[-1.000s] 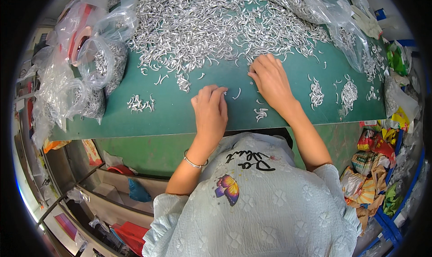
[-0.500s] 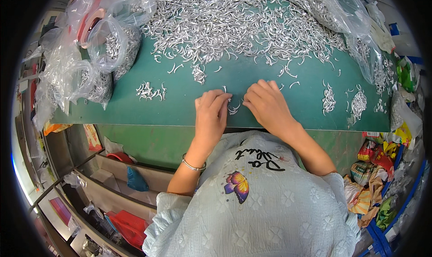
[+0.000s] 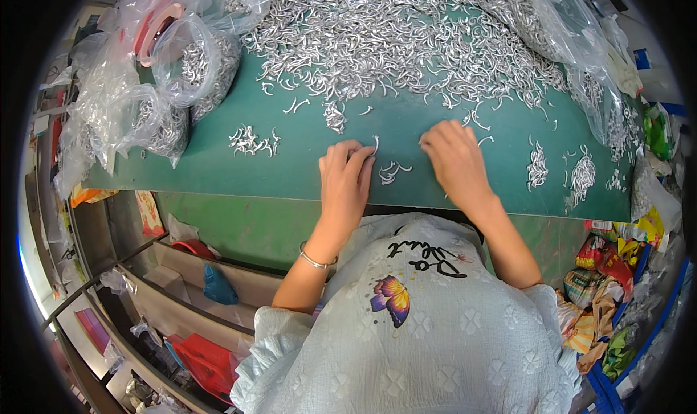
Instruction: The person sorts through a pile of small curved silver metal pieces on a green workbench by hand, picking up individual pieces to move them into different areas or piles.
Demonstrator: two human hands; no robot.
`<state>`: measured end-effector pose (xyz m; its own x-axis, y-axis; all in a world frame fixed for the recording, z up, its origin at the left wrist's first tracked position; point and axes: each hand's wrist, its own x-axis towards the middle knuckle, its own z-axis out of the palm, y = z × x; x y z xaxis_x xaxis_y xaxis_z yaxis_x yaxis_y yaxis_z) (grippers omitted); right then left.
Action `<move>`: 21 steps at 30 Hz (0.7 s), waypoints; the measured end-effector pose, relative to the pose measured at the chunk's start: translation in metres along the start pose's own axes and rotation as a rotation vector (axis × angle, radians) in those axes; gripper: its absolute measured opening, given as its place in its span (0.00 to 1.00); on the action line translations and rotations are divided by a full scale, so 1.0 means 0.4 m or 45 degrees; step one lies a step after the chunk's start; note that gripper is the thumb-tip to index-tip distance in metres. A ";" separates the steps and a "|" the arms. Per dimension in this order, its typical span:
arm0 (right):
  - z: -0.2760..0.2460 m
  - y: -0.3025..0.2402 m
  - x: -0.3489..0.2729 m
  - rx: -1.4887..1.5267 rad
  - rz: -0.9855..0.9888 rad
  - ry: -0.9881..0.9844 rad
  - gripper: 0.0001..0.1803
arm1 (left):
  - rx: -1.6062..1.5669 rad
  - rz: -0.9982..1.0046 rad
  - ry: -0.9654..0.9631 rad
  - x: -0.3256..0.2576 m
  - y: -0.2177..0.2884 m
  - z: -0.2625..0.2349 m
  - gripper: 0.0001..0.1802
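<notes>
My left hand (image 3: 344, 176) is over the green tabletop near its front edge, fingers pinched. A small curved silver metal piece (image 3: 376, 145) sticks up from between its fingertips. Just right of that hand lies a little group of similar curved pieces (image 3: 393, 171). My right hand (image 3: 457, 164) is farther right, with its thumb and fingers drawn together. What it holds, if anything, is too small to make out. A few loose pieces (image 3: 475, 116) lie beyond the right hand's knuckles.
A large heap of silver pieces (image 3: 377, 44) spreads across the back of the green table (image 3: 290, 174). Small piles (image 3: 537, 166) sit at the right, another cluster (image 3: 254, 142) at the left. Clear plastic bags of pieces (image 3: 163, 127) stand far left; another bag (image 3: 581, 44) lies at the right.
My right hand has moved rightward, away from my left hand. More curved pieces now show in the group between the hands. The whole view has shifted slightly.
</notes>
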<state>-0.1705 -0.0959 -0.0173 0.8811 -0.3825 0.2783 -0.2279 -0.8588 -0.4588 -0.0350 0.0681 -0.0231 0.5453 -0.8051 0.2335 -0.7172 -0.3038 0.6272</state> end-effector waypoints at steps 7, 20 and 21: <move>-0.042 -0.023 0.013 0.129 0.041 0.087 0.11 | -0.041 0.015 0.315 0.097 0.003 0.010 0.13; 0.074 -0.040 0.181 0.319 -0.137 0.028 0.10 | -0.143 0.350 -0.215 -0.036 0.033 0.032 0.21; 0.090 -0.031 0.189 0.258 -0.136 0.000 0.10 | -0.147 0.356 -0.206 -0.033 0.032 0.034 0.21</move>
<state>-0.0862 -0.1019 -0.0212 0.8959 -0.2930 0.3340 -0.0457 -0.8085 -0.5868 -0.0573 0.0677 -0.0283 0.2520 -0.9223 0.2931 -0.7701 -0.0077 0.6378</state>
